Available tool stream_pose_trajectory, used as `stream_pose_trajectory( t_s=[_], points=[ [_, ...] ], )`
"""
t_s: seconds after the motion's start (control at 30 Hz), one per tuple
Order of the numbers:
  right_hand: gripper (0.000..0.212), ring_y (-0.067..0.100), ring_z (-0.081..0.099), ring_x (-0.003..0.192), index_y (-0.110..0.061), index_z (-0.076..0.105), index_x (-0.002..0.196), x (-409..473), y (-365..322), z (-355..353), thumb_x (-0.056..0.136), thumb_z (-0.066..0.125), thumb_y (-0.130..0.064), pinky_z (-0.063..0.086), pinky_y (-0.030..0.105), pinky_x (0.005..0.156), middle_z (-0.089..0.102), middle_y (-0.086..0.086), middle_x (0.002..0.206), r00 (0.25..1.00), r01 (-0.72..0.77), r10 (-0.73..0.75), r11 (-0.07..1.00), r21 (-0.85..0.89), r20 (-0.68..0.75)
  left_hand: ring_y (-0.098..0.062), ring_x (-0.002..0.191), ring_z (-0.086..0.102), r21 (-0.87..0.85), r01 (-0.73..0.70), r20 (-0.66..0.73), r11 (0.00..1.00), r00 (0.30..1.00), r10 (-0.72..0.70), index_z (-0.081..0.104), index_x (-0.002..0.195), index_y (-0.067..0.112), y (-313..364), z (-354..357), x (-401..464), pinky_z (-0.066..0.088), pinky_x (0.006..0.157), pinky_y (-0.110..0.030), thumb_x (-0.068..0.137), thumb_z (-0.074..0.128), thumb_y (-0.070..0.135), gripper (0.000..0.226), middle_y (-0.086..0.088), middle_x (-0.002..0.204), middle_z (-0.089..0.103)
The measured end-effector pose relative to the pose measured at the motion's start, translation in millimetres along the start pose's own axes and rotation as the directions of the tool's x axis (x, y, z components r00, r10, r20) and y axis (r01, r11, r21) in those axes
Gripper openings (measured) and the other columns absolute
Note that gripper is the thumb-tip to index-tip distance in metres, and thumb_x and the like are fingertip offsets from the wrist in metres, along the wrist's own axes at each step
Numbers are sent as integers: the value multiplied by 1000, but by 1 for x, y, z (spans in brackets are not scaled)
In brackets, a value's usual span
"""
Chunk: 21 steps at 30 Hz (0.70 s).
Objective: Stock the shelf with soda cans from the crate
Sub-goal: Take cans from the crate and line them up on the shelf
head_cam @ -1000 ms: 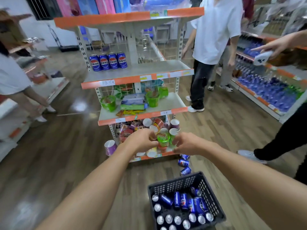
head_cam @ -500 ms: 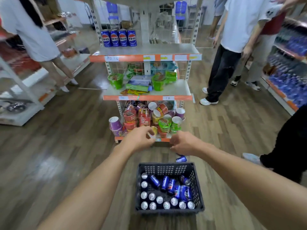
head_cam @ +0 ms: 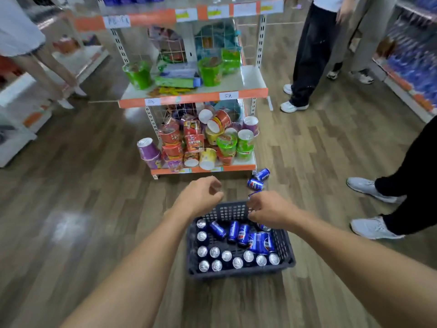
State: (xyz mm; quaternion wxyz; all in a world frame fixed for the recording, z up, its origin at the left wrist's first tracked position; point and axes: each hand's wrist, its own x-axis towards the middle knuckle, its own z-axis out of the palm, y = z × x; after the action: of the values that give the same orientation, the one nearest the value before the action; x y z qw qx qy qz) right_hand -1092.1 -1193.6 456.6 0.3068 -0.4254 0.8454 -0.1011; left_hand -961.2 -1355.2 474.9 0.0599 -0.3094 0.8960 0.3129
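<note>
Left hand (head_cam: 201, 197) and right hand (head_cam: 269, 213) hover over the crate (head_cam: 287, 252), each grip loosely curled, empty

Noodle cups (head_cam: 203, 140) piled on bottom tier; green tubs (head_cam: 138, 74) above; bystanders' white sneakers (head_cam: 374, 187) on wood floor (head_cam: 82, 185).

The top of the shelf (head_cam: 189, 14) is cut off. The right hand (head_cam: 269, 210) hides part of the crate (head_cam: 287, 247). The side shelves (head_cam: 411, 55) are too blurry to read.
</note>
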Motion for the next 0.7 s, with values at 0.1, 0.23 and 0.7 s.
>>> stream_pose_trajectory(
  t_s=[0.1,0.23,0.7],
  points=[
    [13,22,62,79,-14,64,90,9,19,39,82,59,-22,46,30,61,68,3,87,1000,-19,19,1000,3,-12,-12,103,66,-1,-3,33,1000,999,3,64,122,26,-22,39,12,53,95,-36,93,62,34,30,7,114,71],
    [23,20,63,96,-14,65,106,6,47,83,85,59,-21,51,31,76,69,1,106,995,-94,94,996,-3,33,-13,107,66,19,14,84,1000,996,-16,63,123,30,-43,83,28,54,94,-38,91,61,36,32,8,118,71],
    [33,21,64,103,-14,63,116,90,126,184,85,59,-24,53,37,89,69,4,113,988,-107,116,990,-92,104,-20,111,62,113,46,104,993,993,-58,57,131,33,-108,208,76,53,92,-41,94,55,39,37,5,122,68]
  ],
)
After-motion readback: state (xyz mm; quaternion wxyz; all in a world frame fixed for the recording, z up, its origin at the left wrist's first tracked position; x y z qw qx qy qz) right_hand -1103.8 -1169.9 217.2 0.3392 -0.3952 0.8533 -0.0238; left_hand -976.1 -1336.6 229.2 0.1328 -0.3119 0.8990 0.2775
